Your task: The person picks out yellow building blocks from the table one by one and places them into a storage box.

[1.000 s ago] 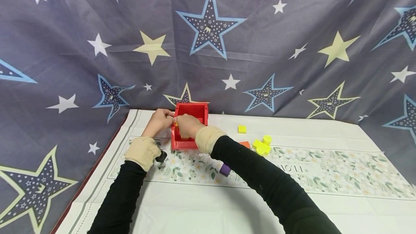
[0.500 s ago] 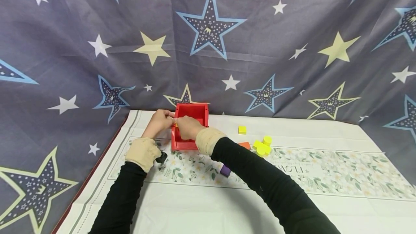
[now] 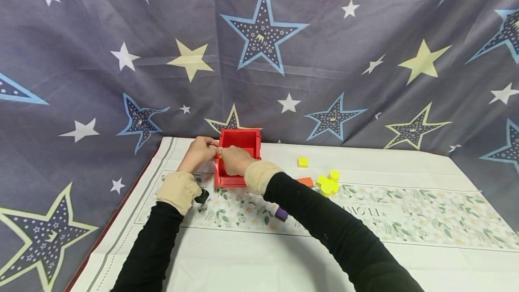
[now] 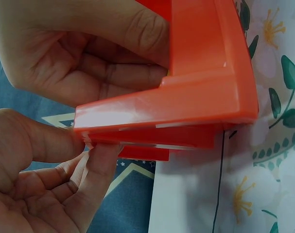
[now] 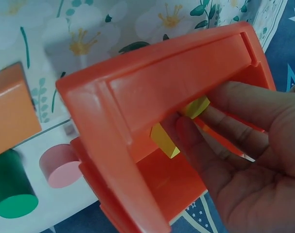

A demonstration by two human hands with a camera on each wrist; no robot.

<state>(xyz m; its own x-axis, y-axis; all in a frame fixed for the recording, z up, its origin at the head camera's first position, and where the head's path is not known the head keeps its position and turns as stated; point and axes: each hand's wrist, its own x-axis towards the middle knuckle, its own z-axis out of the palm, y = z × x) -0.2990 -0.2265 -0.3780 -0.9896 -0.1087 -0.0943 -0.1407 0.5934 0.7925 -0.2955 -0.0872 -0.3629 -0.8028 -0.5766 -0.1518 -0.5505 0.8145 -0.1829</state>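
A red plastic box [image 3: 230, 183] stands near the back left of the table, its open top facing up. At its left side, my left hand [image 3: 198, 152] pinches the rim between thumb and fingers; the left wrist view shows the fingertips [image 4: 104, 154] against the red wall. My right hand [image 3: 236, 160] reaches down inside the box. In the right wrist view its fingers are bent round a yellow block [image 5: 164, 140], close against the inner wall. Fingers cover the middle of that block, so its full shape is hidden.
Right of the box lie a yellow square block [image 3: 302, 162], several grouped yellow pieces [image 3: 327, 184], an orange block [image 3: 305, 182] and a purple block [image 3: 281, 213]. The right wrist view shows a green cylinder [image 5: 13, 187] and a pink cylinder [image 5: 60, 166]. A star-patterned curtain [image 3: 259, 84] rises behind.
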